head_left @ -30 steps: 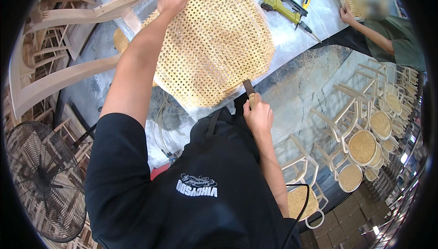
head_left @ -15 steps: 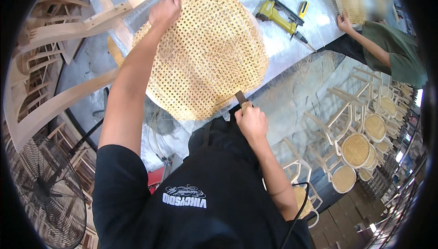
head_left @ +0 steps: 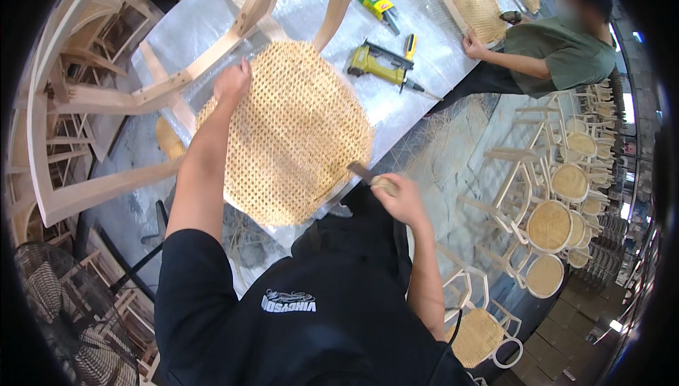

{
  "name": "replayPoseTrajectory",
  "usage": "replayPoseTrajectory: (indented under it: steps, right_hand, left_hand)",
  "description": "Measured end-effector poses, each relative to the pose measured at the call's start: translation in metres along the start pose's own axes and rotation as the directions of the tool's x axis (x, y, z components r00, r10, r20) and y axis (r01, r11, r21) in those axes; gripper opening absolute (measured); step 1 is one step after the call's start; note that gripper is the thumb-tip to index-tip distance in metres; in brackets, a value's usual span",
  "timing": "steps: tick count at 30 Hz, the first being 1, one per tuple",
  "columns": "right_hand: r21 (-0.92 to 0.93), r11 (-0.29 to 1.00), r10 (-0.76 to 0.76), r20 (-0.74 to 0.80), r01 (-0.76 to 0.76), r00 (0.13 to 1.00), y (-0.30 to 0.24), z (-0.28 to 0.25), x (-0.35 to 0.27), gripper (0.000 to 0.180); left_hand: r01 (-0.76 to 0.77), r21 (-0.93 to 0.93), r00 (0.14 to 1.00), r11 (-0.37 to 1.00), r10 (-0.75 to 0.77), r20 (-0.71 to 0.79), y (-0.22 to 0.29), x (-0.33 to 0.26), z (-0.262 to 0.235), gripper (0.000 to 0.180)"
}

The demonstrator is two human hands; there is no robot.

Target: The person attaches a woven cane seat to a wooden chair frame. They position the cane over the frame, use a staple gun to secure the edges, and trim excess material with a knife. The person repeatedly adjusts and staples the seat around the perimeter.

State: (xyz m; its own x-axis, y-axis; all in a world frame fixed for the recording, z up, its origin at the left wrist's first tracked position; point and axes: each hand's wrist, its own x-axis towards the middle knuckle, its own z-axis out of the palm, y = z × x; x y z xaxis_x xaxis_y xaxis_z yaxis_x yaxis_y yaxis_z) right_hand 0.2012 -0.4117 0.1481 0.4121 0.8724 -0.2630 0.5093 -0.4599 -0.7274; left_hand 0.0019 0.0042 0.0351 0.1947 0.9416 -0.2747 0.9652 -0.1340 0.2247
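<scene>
Head view: the right hand (head_left: 404,200) is grasping a flat-bladed tool (head_left: 363,171), whose long axis is pointing up and left toward the lower-right edge of the woven cane panel (head_left: 290,131); the panel is lying over the desk (head_left: 438,39). The right hand is sitting nearer that edge; the left hand (head_left: 232,83) is resting by the upper-left edge, its grip remaining unclear

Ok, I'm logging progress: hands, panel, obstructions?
Left hand at edge of cane panel. Right hand gripping bladed tool near panel. Green power tool lies apart, not blocking.
</scene>
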Motion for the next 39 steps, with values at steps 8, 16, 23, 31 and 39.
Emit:
replayPoseTrajectory:
  steps: [8, 16, 23, 31, 39]
  right_hand:
    - [0.049, 0.994, 0.107, -0.412, -0.095, 0.905, 0.116, -0.015, 0.075, 0.033]
    - [-0.293, 0.951, -0.131, -0.075, 0.104, 0.989, 0.103, 0.02, 0.202, 0.052]
    - [-0.45, 0.846, -0.445, -0.299, 0.286, 0.844, 0.113, 0.002, 0.284, 0.075]
    - [-0.283, 0.895, -0.346, 0.048, 0.345, 0.937, 0.103, -0.03, 0.325, 0.087]
    - [0.138, 0.956, -0.272, 0.072, 0.26, 0.96, 0.054, -0.107, 0.149, 0.054]
  left_hand:
    - [0.018, 0.041, 1.0, 0.999, -0.018, 0.002, 0.014, -0.001, 0.001, 0.07]
    - [0.013, 0.069, 0.993, 0.998, -0.005, -0.117, 0.006, 0.007, 0.018, 0.068]
    - [0.047, 0.061, 0.997, 0.997, -0.044, -0.057, 0.009, 0.009, 0.017, 0.066]
    - [0.072, 0.084, 0.996, 0.994, -0.068, -0.055, 0.01, 0.016, 0.019, 0.065]
    - [0.058, 0.073, 0.998, 0.996, -0.056, -0.017, -0.001, 0.014, 0.024, 0.07]
